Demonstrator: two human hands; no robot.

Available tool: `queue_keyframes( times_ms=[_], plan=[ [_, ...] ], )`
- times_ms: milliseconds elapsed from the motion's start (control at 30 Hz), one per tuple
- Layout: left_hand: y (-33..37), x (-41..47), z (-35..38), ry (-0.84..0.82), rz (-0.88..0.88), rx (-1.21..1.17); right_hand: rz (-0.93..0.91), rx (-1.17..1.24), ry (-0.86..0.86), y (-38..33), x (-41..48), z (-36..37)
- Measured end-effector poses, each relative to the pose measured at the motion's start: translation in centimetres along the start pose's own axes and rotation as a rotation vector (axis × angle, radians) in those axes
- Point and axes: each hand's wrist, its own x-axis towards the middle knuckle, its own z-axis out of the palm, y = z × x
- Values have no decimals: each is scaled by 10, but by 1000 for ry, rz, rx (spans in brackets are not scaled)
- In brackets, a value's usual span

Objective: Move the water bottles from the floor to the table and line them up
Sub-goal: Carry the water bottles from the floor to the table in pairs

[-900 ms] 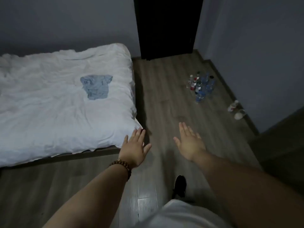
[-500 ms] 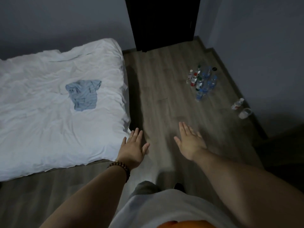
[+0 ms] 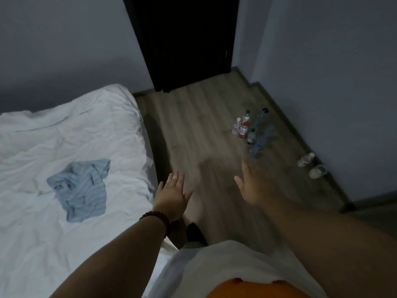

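Left grip (image 3: 171, 196): fingers straight, spread, holding nothing, beside the bed (image 3: 64, 130) corner
Right grip (image 3: 251, 186): flat, empty, blurred, held out over the floor (image 3: 193, 125)
Water bottles (image 3: 251, 131): upright cluster on the floor, beyond both grips
Stray bottles (image 3: 306, 159): two lying near the right wall
Blue garment (image 3: 81, 188): crumpled on the bed

dim room, grey walls (image 3: 64, 50), wood-plank floor (image 3: 193, 130), dark door (image 3: 184, 39), white-sheeted bed (image 3: 64, 130) at left
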Motion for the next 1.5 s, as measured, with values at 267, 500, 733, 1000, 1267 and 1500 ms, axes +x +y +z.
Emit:
queue_keyframes(
  times_ms=[267,500,733,1000,1267,1500],
  plan=[
    [-39,146,-83,-32,102,62,68,-19,-23,-43,104,-52],
    [-24,269,-121,-99,189,90,172,-22,-99,-20,217,-69],
    [-8,413,-186,-176,207,179,153,98,-123,-20,380,-100],
    [31,559,-267,-168,160,159,181,154,-121,7,520,-180],
    [88,693,-300,-249,381,226,356,190,-59,52,599,-220],
    [135,826,-325,-313,664,276,668,344,118,68,657,-219]
  ],
)
